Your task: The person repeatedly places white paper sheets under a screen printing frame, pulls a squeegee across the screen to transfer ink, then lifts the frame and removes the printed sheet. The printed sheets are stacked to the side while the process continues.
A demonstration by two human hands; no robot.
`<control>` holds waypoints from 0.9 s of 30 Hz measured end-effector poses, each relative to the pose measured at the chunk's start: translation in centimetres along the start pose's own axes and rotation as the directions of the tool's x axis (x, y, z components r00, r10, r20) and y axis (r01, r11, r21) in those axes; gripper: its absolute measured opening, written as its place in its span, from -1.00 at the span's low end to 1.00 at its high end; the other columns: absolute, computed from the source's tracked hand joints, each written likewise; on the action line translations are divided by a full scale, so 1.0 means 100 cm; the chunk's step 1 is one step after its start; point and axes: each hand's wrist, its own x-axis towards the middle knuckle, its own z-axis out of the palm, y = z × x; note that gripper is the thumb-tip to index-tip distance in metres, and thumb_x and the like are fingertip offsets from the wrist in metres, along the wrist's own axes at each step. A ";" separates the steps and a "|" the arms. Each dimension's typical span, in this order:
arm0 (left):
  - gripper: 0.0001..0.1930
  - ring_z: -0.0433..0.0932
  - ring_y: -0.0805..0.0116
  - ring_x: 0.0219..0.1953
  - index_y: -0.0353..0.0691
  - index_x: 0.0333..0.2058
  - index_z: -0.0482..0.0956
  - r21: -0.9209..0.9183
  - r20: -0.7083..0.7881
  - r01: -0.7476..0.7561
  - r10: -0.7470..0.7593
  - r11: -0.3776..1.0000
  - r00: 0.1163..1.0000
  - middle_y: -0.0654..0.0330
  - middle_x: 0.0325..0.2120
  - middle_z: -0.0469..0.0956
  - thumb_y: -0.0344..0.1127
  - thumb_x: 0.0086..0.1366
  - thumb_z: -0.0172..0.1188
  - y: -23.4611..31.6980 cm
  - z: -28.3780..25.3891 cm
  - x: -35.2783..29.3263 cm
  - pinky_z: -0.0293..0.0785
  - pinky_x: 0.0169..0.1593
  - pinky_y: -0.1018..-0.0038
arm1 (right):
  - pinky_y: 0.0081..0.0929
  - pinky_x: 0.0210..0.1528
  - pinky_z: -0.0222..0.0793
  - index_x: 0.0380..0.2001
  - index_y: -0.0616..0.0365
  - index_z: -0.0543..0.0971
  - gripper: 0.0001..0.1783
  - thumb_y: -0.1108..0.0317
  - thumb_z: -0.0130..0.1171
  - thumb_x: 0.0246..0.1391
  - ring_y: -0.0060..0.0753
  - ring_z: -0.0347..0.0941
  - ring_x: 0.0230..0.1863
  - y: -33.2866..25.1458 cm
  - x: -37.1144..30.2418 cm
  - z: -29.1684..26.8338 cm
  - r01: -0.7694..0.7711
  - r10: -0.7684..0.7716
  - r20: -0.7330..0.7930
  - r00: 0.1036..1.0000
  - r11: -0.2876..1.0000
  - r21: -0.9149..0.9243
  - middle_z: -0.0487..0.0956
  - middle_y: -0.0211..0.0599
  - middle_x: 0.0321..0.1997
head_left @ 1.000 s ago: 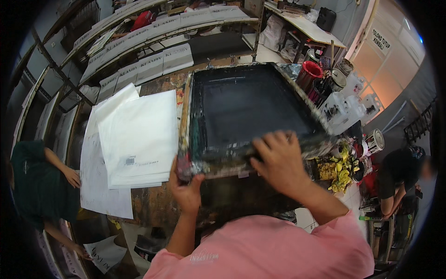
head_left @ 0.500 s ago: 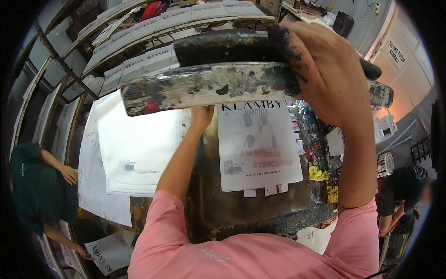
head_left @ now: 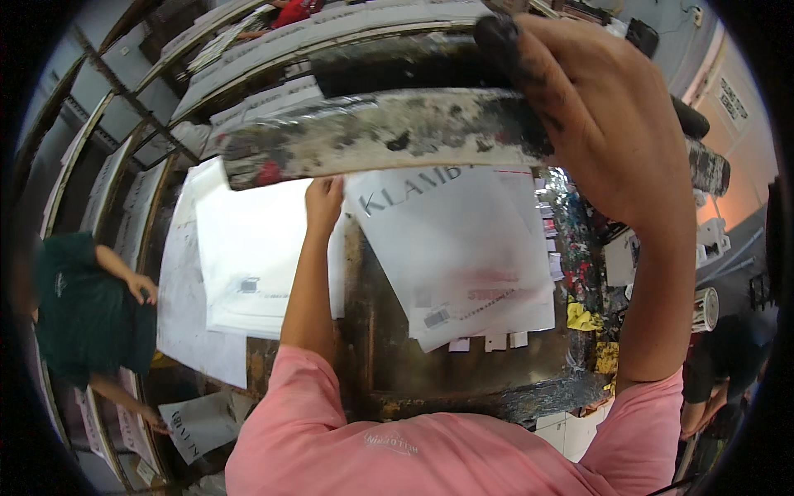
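My right hand (head_left: 600, 107), its thumb blackened, grips a raised, ink-stained screen printing frame (head_left: 372, 132). A long black bar that looks like a squeegee (head_left: 397, 64) lies behind the frame's near edge, partly under my fingers. My left hand (head_left: 327, 198) is closed at the upper left corner of a white sheet (head_left: 422, 223) printed with dark letters. This sheet lies tilted over another sheet (head_left: 529, 289), and red lettering shows faintly there. Left of my forearm lies a stack of white sheets (head_left: 256, 223) with small dark printing near the lower edge.
Racks (head_left: 248, 58) of printed sheets stand behind and left. At the left a person in dark green (head_left: 91, 306) holds a printed sheet (head_left: 203, 426). Another person (head_left: 724, 364) bends at the right. A yellow rag (head_left: 583, 317) and a white tub (head_left: 705, 310) are nearby.
The top printed sheet has turned and slid left, with my left hand at its corner, baring part of the sheet below. My left hand moved left; the frame stays raised.
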 end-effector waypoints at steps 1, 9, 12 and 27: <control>-0.73 0.45 0.48 -0.54 -0.42 -0.32 0.59 0.092 -0.089 0.048 -0.040 0.995 0.995 0.21 -0.60 0.53 -0.27 0.45 0.20 -0.010 -0.032 -0.033 0.40 -0.42 0.44 | 0.01 -0.15 0.34 -0.08 0.24 0.56 -0.58 0.08 -0.01 0.32 0.29 0.45 -0.19 -0.013 0.001 -0.008 -0.137 0.131 0.081 0.988 0.987 0.081 0.53 0.08 -0.24; -0.69 0.41 0.55 -0.57 -0.31 -0.30 0.54 0.108 -0.730 0.231 -0.081 0.967 0.679 0.28 -0.57 0.50 -0.14 0.51 0.21 -0.053 -0.232 -0.231 0.38 -0.47 0.55 | -0.04 -0.13 0.34 -0.24 0.28 0.53 -0.59 0.07 0.03 0.36 0.20 0.45 -0.20 -0.037 -0.021 0.003 -0.234 0.234 0.010 0.972 0.969 0.083 0.50 0.02 -0.34; -0.66 0.50 0.42 -0.54 -0.36 -0.26 0.54 0.196 -0.819 0.346 -0.042 0.917 0.573 0.19 -0.53 0.54 -0.12 0.51 0.19 -0.074 -0.307 -0.260 0.46 -0.42 0.46 | -0.03 -0.11 0.41 -0.21 0.25 0.62 -0.66 0.13 0.18 0.28 0.13 0.53 -0.18 -0.042 -0.026 0.001 -0.221 0.222 -0.013 0.975 0.974 0.057 0.59 -0.03 -0.31; -0.43 -0.06 0.08 0.58 0.01 0.45 0.29 0.820 0.418 -0.472 0.223 0.325 0.880 0.22 0.48 0.22 0.04 0.58 -0.15 0.035 -0.107 -0.223 -0.61 0.48 -0.40 | 0.01 -0.09 0.42 -0.26 0.28 0.57 -0.62 0.10 0.15 0.31 0.20 0.52 -0.16 -0.043 -0.029 -0.001 -0.165 0.166 -0.037 0.985 0.986 0.041 0.59 0.02 -0.29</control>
